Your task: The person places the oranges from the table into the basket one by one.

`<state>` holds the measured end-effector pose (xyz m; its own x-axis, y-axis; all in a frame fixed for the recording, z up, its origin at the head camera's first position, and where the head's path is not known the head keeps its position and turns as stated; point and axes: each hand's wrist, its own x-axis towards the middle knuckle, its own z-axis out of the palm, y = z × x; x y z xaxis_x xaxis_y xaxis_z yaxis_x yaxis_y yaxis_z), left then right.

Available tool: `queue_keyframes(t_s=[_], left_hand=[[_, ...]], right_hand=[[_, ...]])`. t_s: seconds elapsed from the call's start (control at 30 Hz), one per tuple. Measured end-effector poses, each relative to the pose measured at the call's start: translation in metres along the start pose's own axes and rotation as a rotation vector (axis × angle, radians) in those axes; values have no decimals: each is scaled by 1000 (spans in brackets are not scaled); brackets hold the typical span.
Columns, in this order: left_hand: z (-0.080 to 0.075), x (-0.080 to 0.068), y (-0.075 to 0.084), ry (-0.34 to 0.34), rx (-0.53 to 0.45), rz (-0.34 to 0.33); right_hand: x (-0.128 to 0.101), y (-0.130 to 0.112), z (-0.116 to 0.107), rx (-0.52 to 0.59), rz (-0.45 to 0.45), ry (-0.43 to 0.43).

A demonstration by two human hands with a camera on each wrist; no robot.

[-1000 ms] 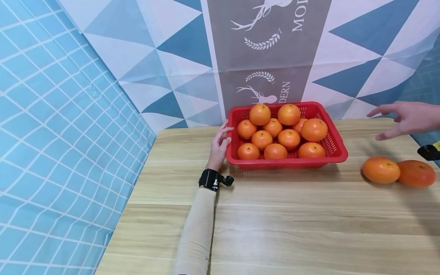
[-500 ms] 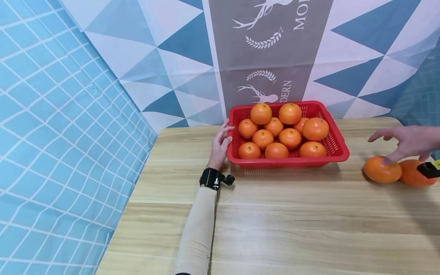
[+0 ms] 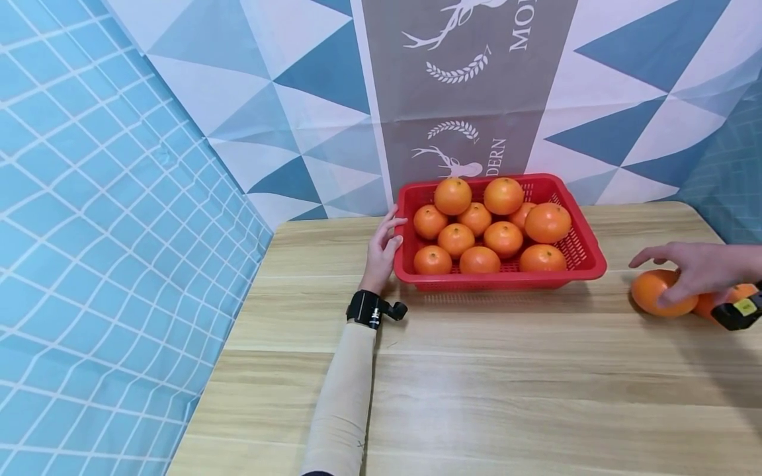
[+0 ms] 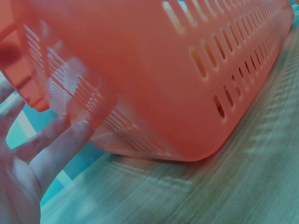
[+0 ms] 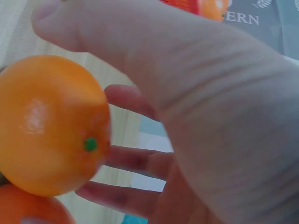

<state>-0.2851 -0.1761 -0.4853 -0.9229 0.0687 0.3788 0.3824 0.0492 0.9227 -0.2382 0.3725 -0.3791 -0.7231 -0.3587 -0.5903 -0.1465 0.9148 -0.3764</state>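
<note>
I see the left hand (image 3: pixel 381 254) at the left end of the red basket (image 3: pixel 586 261), which stands on the wooden table (image 3: pixel 476 383) near the back wall. The fingers (image 4: pixel 56 140) are straight and spread a little, and they rest against the slotted side wall of the basket; they do not curl around the rim. In the left wrist view the basket (image 4: pixel 154 70) fills almost the whole picture, and the fingertips touch its wall low down, close to the table surface.

The basket holds many oranges (image 3: pixel 476 231), piled so that two sit higher at the back.

The right hand (image 3: pixel 696 268) is at the right side of the table, well apart from the basket. It is on an orange (image 3: pixel 651 291) that lies on the table. The thumb goes over the top and the other fingers reach around the far side, so the hand is closing around this orange. In the right wrist view I see the same orange (image 5: pixel 51 123) with its small green stem mark, and the fingers (image 5: pixel 131 100) lie behind it, loosely bent. I cannot tell if the orange is lifted or sits on the wood.

A second orange (image 3: pixel 720 301) lies just beside the first one, touching it, partly hidden behind the hand and the black wrist device (image 3: pixel 738 312).
</note>
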Motion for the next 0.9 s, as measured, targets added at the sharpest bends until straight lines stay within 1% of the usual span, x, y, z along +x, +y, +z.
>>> queue_keyframes(t_s=[0.07,0.37,0.4,0.5,0.6,0.63,0.7,0.83,0.87,0.9], left_hand=[[0,0,0,-2,-4,1],[-2,2,-2,-21,-6,35],[-5,4,-8,-23,-20,53],[-6,5,-12,-28,-36,74],[-6,4,-12,-27,-37,71],[-3,2,-6,-27,-27,55],[-2,2,-2,-25,-18,39],[-3,1,-2,-23,-12,29],[-4,5,-12,-23,-16,38],[-5,6,-15,-21,-15,44]], right_hand=[[2,2,2,19,4,-19],[6,3,14,-3,-10,-1],[6,3,15,-7,-10,0],[7,2,18,-8,-12,-5],[7,3,18,-6,-13,-10],[7,3,17,-4,-13,-10],[7,3,17,-3,-12,-9],[8,4,18,-17,-15,4],[8,4,18,-17,-13,4],[9,4,18,-21,-15,6]])
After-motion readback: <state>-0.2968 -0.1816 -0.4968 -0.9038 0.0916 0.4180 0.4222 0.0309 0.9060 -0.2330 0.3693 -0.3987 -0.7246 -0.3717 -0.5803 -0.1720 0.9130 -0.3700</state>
